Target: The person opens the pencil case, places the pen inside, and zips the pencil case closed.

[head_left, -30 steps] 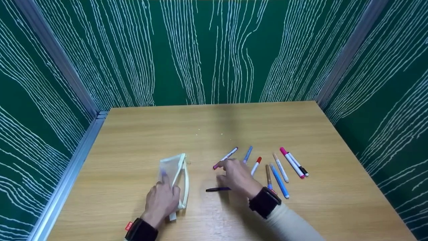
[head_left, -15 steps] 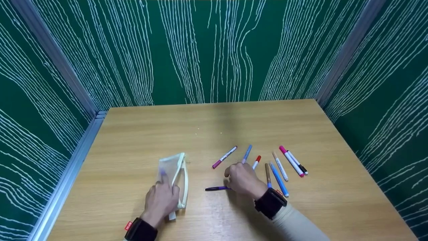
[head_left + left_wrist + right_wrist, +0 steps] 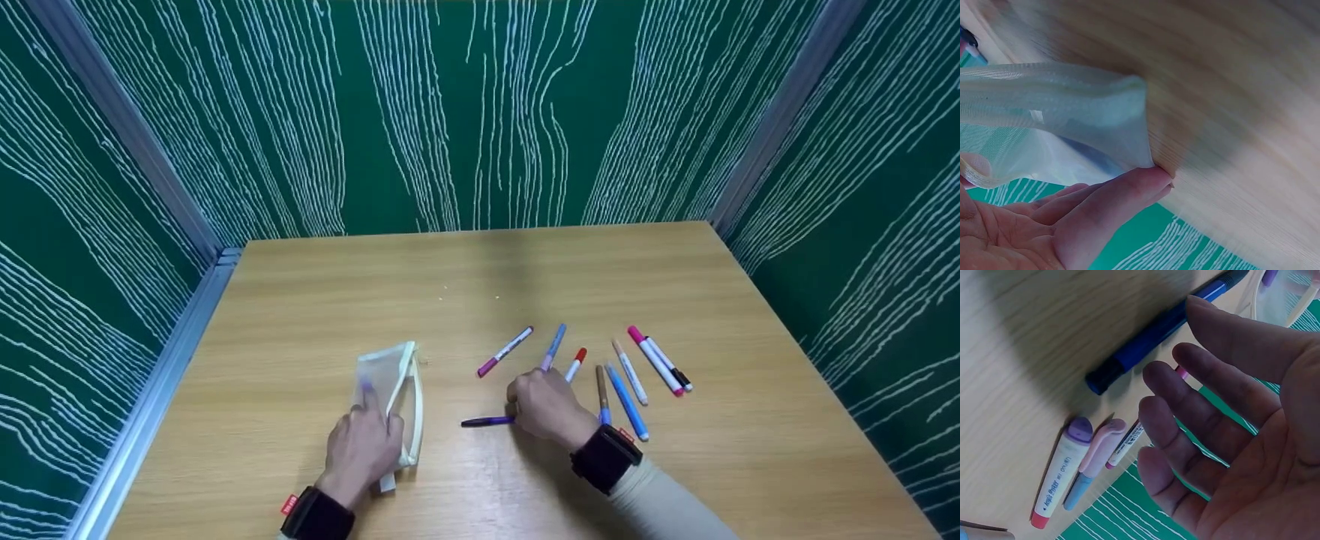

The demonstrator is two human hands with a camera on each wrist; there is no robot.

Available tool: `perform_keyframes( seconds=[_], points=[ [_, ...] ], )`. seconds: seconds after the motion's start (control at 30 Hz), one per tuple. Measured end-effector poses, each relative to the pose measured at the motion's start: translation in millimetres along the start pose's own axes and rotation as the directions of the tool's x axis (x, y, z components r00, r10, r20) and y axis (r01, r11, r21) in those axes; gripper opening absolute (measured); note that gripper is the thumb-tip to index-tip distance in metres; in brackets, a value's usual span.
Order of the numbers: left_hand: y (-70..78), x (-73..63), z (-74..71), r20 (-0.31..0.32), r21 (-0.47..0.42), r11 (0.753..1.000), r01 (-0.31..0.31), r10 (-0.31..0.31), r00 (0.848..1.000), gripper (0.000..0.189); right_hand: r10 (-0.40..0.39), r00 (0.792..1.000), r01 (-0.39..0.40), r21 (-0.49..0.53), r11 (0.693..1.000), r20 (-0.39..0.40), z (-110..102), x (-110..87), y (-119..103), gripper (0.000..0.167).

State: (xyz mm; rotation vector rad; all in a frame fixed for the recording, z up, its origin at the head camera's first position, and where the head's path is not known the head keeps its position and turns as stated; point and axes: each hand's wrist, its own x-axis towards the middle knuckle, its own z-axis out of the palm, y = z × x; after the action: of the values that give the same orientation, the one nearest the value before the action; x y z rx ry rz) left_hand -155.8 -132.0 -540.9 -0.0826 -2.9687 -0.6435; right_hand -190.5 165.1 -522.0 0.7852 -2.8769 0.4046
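On the table's left side lies a pale mesh pencil pouch (image 3: 384,369), its zip opening facing right and something purple showing through it. My left hand (image 3: 363,450) grips it from the near left, index finger stretched along the mesh. In the left wrist view its fingers lie along the pouch (image 3: 1100,112) at the lower corner. My right hand (image 3: 551,409) is low over a dark blue pen (image 3: 486,422) with black ends. In the right wrist view the thumb tip overlaps the pen (image 3: 1151,334), which lies on the table; the other fingers are loosely bent beside it and hold nothing.
Beyond the right hand lie a purple-ended marker (image 3: 505,352), a blue-and-lilac pen (image 3: 555,346) and a red-capped marker (image 3: 576,365). Further right are a brown pen (image 3: 602,390), a blue marker (image 3: 627,401), a beige-tipped marker (image 3: 630,373), and pink (image 3: 656,361) and black-capped (image 3: 670,365) ones.
My right hand has drawn back to the right from the purple-ended marker, its fingers bending over the dark blue pen. It barely moves in the last half second. The left hand and pouch stay put.
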Motion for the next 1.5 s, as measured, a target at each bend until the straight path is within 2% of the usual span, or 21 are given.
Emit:
perform_keyframes(
  seconds=[0.17, 0.4, 0.63, 0.87, 1.0, 1.17, 1.4, 1.5],
  points=[
    [0.4, 0.2, -0.2, -0.003, -0.005, 1.000, 0.005, -0.005, 1.000, 0.066, 0.009, 1.000, -0.009, -0.014, 1.000, 0.005, 2.5, -0.4, 0.6, 0.015],
    [0.3, -0.1, -0.5, 0.021, -0.003, 1.000, 0.013, -0.012, 1.000, 0.069, 0.034, 0.997, -0.035, 0.011, 0.999, 0.063, 3.6, -1.3, -1.1, 0.016],
    [-0.7, -0.8, 0.6, -0.012, 0.015, 1.000, -0.012, 0.012, 1.000, 0.068, -0.004, 0.999, 0.004, -0.013, 1.000, 0.049, 3.3, -2.6, -2.0, 0.021],
    [-0.5, -0.1, 0.6, 0.003, 0.009, 1.000, 0.009, -0.009, 1.000, 0.070, 0.004, 0.996, -0.004, -0.005, 1.000, 0.085, -0.4, -1.6, -4.6, 0.017],
    [-1.2, 0.4, 0.5, 0.007, 0.004, 1.000, 0.012, -0.012, 1.000, 0.072, 0.050, 0.988, -0.057, 0.042, 0.997, 0.145, -2.4, -0.6, -6.1, 0.017],
    [-0.9, 1.0, -0.2, 0.023, 0.004, 1.000, 0.022, -0.022, 0.999, 0.073, 0.084, 0.977, -0.116, 0.155, 0.981, 0.198, -4.2, -0.3, -8.0, 0.018],
    [-0.1, 0.9, 0.1, 0.036, 0.000, 1.000, 0.028, -0.028, 0.999, 0.073, 0.055, 0.985, -0.100, 0.280, 0.955, 0.166, -3.4, 1.3, -11.2, 0.019],
    [-0.3, 0.4, 0.0, 0.019, -0.005, 1.000, 0.008, -0.008, 1.000, 0.070, 0.066, 0.984, -0.118, 0.336, 0.935, 0.163, -3.5, 2.8, -13.6, 0.015]
  ],
)
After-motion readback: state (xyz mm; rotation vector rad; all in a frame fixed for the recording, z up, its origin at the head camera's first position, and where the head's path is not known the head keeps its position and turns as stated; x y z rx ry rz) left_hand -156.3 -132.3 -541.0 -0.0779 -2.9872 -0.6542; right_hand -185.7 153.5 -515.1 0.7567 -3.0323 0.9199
